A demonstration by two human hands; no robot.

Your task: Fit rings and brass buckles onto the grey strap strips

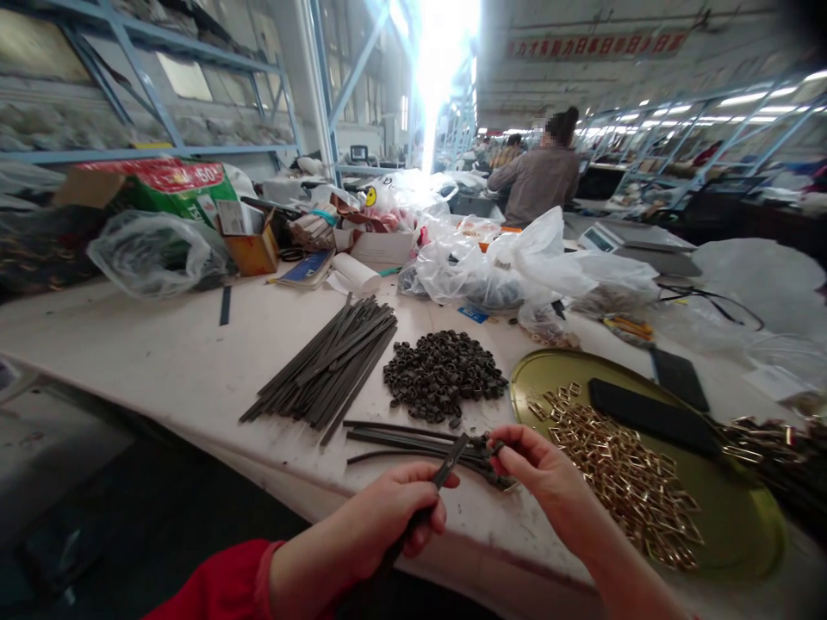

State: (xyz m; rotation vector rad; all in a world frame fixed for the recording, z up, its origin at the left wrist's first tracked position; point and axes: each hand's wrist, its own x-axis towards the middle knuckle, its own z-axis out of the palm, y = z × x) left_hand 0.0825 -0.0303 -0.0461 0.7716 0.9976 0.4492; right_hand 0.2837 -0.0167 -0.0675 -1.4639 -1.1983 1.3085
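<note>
My left hand (413, 504) is closed round a dark strap (450, 462), whose end points up and to the right past the thumb. My right hand (530, 461) pinches a small dark loop (495, 447) between thumb and fingertips, just right of the strap's end. Behind both hands, several dark strips with pieces at their right ends (401, 441) lie near the table's front edge. Farther back are a heap of small dark loops (445, 377) and, to its left, a pile of long dark strips (329, 366).
A gold oval tray (743, 525) at the right holds metal buckles (620, 474) and a long black object (652, 415). Behind it lies a dark flat object (680, 377). Plastic bags (497, 267) and boxes line the table's back. A person (539, 176) is farther off.
</note>
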